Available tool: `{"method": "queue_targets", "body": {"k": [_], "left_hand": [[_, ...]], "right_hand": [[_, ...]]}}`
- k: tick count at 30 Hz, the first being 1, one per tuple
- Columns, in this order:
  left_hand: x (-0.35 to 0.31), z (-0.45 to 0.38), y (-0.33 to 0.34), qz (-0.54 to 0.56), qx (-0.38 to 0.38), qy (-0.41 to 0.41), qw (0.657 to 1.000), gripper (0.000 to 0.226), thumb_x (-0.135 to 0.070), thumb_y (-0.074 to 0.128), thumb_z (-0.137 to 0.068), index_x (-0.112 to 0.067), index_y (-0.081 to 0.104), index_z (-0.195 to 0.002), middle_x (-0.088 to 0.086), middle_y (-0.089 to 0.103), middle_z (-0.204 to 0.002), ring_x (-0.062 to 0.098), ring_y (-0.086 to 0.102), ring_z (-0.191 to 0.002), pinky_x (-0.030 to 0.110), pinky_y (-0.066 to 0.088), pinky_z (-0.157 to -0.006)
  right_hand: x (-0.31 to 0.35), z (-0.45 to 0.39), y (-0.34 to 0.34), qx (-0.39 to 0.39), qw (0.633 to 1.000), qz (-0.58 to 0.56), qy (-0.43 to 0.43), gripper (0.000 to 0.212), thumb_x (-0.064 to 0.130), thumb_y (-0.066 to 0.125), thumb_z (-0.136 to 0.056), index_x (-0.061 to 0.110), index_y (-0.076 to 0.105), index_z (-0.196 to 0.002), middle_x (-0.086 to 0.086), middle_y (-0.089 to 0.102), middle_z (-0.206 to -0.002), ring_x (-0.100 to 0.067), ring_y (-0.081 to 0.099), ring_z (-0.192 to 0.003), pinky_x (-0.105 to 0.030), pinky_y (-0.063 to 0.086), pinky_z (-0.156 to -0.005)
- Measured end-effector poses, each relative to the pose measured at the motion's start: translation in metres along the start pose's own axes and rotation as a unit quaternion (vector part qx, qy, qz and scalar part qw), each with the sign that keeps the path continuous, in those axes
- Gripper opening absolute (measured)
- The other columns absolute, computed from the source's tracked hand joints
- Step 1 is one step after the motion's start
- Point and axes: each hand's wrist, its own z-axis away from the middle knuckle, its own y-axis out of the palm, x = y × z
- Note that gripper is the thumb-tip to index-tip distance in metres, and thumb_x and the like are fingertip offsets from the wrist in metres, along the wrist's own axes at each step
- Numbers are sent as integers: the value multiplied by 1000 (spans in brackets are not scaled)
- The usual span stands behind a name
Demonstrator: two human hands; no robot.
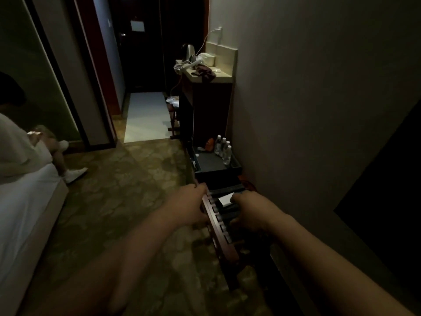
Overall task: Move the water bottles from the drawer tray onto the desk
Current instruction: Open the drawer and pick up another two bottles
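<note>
The drawer tray [215,166] lies open on the floor against the wall. The water bottles [223,148] stand upright along its wall-side edge, beyond both hands; the right hand [247,212] is nearer. Both arms extend forward. The left hand [188,205] curls over a slatted wooden rack [219,229]; the right hand grips it too.

Kettle [188,52] on counter [224,75]; person [17,142] seated on bed [29,201].

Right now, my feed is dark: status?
Both hands, left hand and right hand, on slatted rack. Water bottles still in tray. Nothing blocking.
</note>
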Motion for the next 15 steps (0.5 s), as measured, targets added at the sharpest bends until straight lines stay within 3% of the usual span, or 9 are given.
{"method": "queue_targets", "body": {"k": [6, 15], "left_hand": [[110, -113, -44, -50, 11, 42, 998, 67, -48, 71, -81, -26, 44, -138, 2, 54, -128, 22, 55, -113, 37, 53, -85], [211, -268, -69, -77, 35, 89, 992, 52, -47, 69, -83, -25, 49, -125, 0, 54, -114, 20, 57, -100, 33, 51, -73]], "right_hand": [[39, -142, -47, -9, 999, -36, 31, 56, 36, 74, -83, 19, 52, -133, -4, 57, -125, -21, 57, -106, -34, 52, -87], [24, -302, -76, 4, 993, -56, 102, 58, 38, 74, -83, 20, 51, -133, -3, 56, -124, -20, 57, -105, -32, 51, -84]]}}
